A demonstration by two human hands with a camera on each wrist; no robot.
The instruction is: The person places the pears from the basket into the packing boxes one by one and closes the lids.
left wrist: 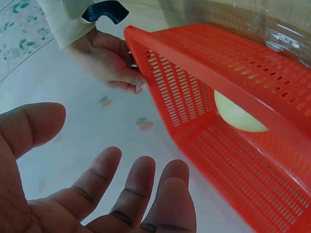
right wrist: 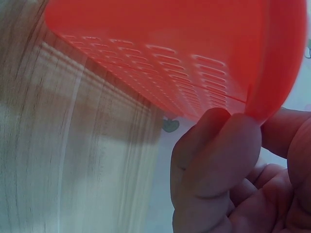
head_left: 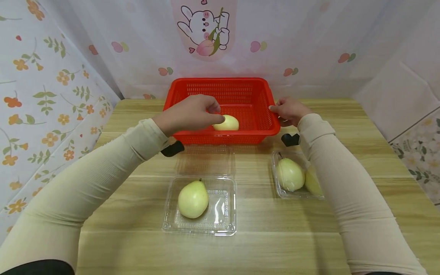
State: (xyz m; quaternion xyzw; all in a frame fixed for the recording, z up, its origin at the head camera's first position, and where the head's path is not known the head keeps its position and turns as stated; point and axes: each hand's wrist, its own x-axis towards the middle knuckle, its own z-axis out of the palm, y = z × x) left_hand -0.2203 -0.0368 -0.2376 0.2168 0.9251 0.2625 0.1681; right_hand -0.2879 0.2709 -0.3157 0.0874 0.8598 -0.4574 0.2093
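A red plastic basket (head_left: 220, 137) stands at the back of the table with one pale yellow pear (head_left: 229, 123) inside. My left hand (head_left: 194, 112) hovers over the basket's front left part, close to that pear. Its fingers are spread and relaxed in the left wrist view, with nothing between them. At the basket's right side, my right hand (head_left: 290, 110) pinches the rim between thumb and curled fingers, as the right wrist view shows up close. Nearer to me lies an opened clear plastic clamshell box (head_left: 220, 225) holding one pear (head_left: 193, 199) in its left half.
A second clear box (head_left: 279, 187) sits right of the middle, containing a pear (head_left: 290, 175) and another partly hidden by my right sleeve (head_left: 347, 191). Behind the wooden table (head_left: 261, 236) hangs a patterned cloth (head_left: 137, 46).
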